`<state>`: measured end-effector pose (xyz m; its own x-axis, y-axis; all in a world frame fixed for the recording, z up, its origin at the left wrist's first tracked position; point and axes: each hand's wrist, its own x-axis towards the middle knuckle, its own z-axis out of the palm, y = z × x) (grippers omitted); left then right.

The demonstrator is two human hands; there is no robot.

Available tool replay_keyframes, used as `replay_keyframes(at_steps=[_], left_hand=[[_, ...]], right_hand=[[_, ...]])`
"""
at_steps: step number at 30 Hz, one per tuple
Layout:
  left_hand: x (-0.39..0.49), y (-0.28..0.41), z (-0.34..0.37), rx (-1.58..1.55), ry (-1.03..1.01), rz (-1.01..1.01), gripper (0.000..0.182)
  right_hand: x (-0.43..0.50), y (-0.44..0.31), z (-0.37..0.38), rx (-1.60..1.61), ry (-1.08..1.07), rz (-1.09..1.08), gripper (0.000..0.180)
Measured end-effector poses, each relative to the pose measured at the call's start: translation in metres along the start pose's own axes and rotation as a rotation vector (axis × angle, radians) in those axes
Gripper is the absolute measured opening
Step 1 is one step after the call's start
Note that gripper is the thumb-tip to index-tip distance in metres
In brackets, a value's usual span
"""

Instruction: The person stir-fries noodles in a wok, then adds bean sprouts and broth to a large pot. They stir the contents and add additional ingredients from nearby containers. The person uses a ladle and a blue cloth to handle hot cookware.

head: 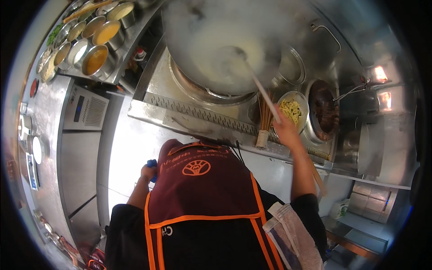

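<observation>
My right hand point(287, 130) grips the end of a long handle that belongs to a ladle point(258, 82). The ladle's head dips into pale liquid in a large wok point(202, 81), where steam blurs its outline. Under the same hand is a metal bowl point(306, 101) of shredded yellow-green food point(291, 109). A bamboo wok brush point(264, 125) lies just left of that hand, its bound end towards me. Low at my left side, my left hand point(147, 172) is closed around a blue object point(152, 164), which my apron partly covers.
Steel pots of sauces point(98, 60) crowd the counter at upper left. A steel cabinet counter point(50, 111) with a digital scale point(32, 170) runs along the left. A swing faucet point(329, 30) rises behind the stove, and a brown round fixture point(322, 109) sits right of the bowl.
</observation>
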<state>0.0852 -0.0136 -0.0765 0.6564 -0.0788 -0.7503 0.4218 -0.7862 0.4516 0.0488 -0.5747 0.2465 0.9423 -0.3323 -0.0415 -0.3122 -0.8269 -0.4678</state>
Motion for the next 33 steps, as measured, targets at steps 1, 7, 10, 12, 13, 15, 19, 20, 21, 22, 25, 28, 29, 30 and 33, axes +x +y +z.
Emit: replay_keyframes(at_steps=[1,7,10,12,13,15,19,20,21,22,25,28,29,30,33], left_hand=[[0.001,0.001,-0.002,0.053,-0.048,-0.03,0.038],[-0.01,0.03,-0.012,-0.236,0.064,-0.146,0.031],[-0.009,0.041,-0.008,-0.333,0.057,-0.143,0.034],[-0.008,0.042,-0.003,-0.371,0.072,-0.149,0.037],[-0.008,0.042,-0.001,-0.387,0.066,-0.129,0.037],[-0.011,0.039,0.004,-0.393,0.061,-0.175,0.038],[-0.021,0.029,0.003,-0.386,0.071,-0.155,0.038],[-0.023,0.023,0.001,-0.264,0.08,-0.104,0.037],[-0.023,0.016,0.001,-0.218,0.087,-0.107,0.037],[-0.023,0.006,0.002,-0.173,0.093,-0.111,0.036],[-0.016,-0.033,0.011,-0.091,0.096,-0.048,0.038],[-0.001,-0.07,0.023,0.037,0.06,0.091,0.04],[0.002,-0.078,0.027,0.036,0.051,0.075,0.041],[0.004,-0.082,0.029,0.029,0.039,0.048,0.042],[0.007,-0.078,0.029,0.046,0.013,-0.059,0.042]], right_hand=[[-0.001,0.003,-0.03,-0.128,-0.044,0.025,0.061],[-0.019,0.012,-0.129,-0.705,-0.276,0.112,0.055],[-0.027,0.022,-0.072,-0.628,-0.366,0.026,0.061],[-0.016,0.023,-0.016,-0.214,-0.482,0.064,0.065],[-0.005,0.02,0.015,-0.209,-0.369,-0.015,0.066],[0.023,0.005,0.061,-0.164,-0.252,-0.039,0.066],[0.113,-0.027,0.081,-0.125,-0.108,-0.006,0.063],[0.135,-0.029,0.074,-0.115,-0.143,0.062,0.063],[0.161,-0.028,0.063,-0.014,-0.148,0.126,0.061],[0.17,-0.021,0.056,0.105,-0.096,0.114,0.06],[0.19,0.005,0.047,0.35,-0.056,0.321,0.055],[0.16,0.02,0.067,-0.251,0.37,-0.104,0.062],[0.144,0.02,0.071,-0.178,0.234,0.075,0.061],[0.126,0.016,0.073,0.01,0.121,0.156,0.061],[0.064,-0.013,0.069,0.816,-0.377,0.608,0.049]])
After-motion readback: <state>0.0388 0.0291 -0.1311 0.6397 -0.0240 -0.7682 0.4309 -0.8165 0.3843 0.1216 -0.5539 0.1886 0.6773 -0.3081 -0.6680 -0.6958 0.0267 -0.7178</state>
